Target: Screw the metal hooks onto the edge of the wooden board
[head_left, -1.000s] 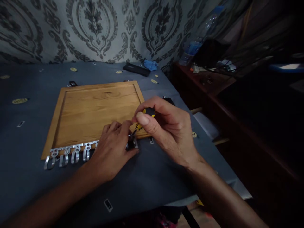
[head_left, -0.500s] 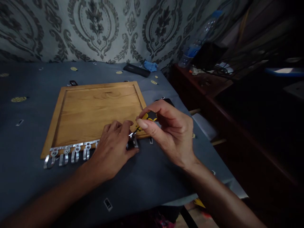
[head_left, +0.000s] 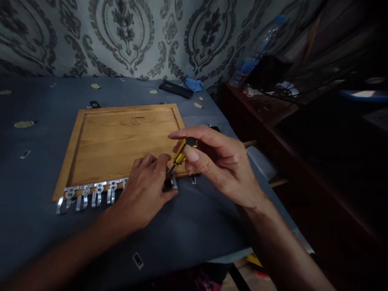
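A wooden board [head_left: 121, 137] with a raised frame lies on the cloth. Along its near edge runs a metal hook rail [head_left: 96, 188] with several curved hooks; my left hand covers part of it. My left hand [head_left: 142, 194] grips the rail's right part, thumb low by a hook and fingers bent over the board's edge. Between the thumb and fingers of my right hand [head_left: 218, 165] is a short yellow-and-black screwdriver [head_left: 180, 155], its index finger lifted off the handle. The screwdriver leans, its shaft pointing down at the rail beside my left fingertips; the tip is hard to make out.
A blue-grey patterned cloth [head_left: 100, 250] covers the table. Behind the board lie a dark case [head_left: 176, 89] and a crumpled blue cloth [head_left: 194, 84]. To the right, a plastic bottle [head_left: 242, 70] and cables stand on a brown wooden surface [head_left: 232, 95]. A patterned curtain [head_left: 163, 36] hangs behind.
My right hand's index finger has straightened away from the handle, and the thumb has shifted along it. The screwdriver stands a little more upright. My left hand stays in place.
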`<state>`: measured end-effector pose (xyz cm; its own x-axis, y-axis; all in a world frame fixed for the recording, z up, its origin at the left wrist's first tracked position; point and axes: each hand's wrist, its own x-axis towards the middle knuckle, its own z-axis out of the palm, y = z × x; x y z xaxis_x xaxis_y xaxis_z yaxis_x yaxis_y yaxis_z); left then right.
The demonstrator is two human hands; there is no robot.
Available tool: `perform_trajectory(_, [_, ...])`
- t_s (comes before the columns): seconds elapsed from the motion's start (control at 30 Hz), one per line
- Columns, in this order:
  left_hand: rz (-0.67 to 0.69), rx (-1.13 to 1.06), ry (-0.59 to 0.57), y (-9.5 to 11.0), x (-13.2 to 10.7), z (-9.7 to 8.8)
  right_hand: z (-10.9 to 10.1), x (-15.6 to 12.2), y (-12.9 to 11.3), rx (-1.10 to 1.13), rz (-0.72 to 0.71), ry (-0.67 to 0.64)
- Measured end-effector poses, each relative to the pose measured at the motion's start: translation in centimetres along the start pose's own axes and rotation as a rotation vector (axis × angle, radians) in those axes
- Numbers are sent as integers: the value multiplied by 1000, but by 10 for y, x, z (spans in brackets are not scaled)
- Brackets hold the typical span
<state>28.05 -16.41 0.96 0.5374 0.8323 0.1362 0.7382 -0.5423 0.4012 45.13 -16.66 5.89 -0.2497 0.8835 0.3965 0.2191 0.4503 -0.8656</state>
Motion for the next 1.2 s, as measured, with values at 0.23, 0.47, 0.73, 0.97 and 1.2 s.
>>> perform_trajectory(0.23, [-7,-38,-12,-1,0,2,9,5,9,152,22,130])
perform_trajectory(0.47, [-35,-43,-25,1,1,0,5,1,12,210,64,70])
perform_trajectory(0.73, [-14,-44,13,0,0,2,12,2,17,222,46,219])
perform_trajectory(0.97, [-17,-27,1,0,0,1,6,-2,15,170,65,110])
perform_trajectory(1.2, [-16,-25,2,-1,-1,2,10,-3,20,193,50,176])
